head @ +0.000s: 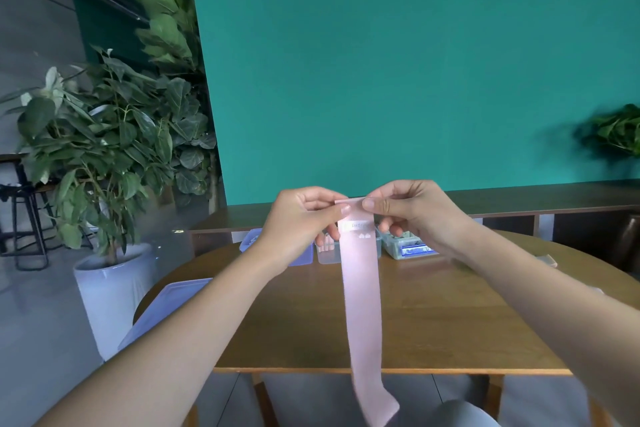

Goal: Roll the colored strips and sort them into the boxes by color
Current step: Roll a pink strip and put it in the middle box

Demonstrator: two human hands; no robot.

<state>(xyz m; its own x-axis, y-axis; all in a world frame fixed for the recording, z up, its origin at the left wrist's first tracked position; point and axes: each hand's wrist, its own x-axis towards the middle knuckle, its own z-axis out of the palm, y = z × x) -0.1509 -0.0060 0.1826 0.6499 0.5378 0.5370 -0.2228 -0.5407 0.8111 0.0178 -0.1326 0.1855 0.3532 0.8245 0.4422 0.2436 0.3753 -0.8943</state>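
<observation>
Left hand (304,218) and right hand (412,215) pinch the pink strip (362,288) by its top edge; soft and limp, it hangs past the tabletop (433,315), so rolling probably starts there.

Pretty even soft daylight on my feed, no harsh shadows; edges bow fisheye-style, and the plant (620,130) far right of the teal wall (381,62) is smeared.

Pink strip (362,305) ran off the bottom edge, lower end cut off. White label (356,225) near its top carried print too small to read. Left hand (301,222) and right hand (412,215) covered most of the three boxes (327,255) behind them; contents unclear. Plant (616,132) at right edge was blurred and cropped.
</observation>
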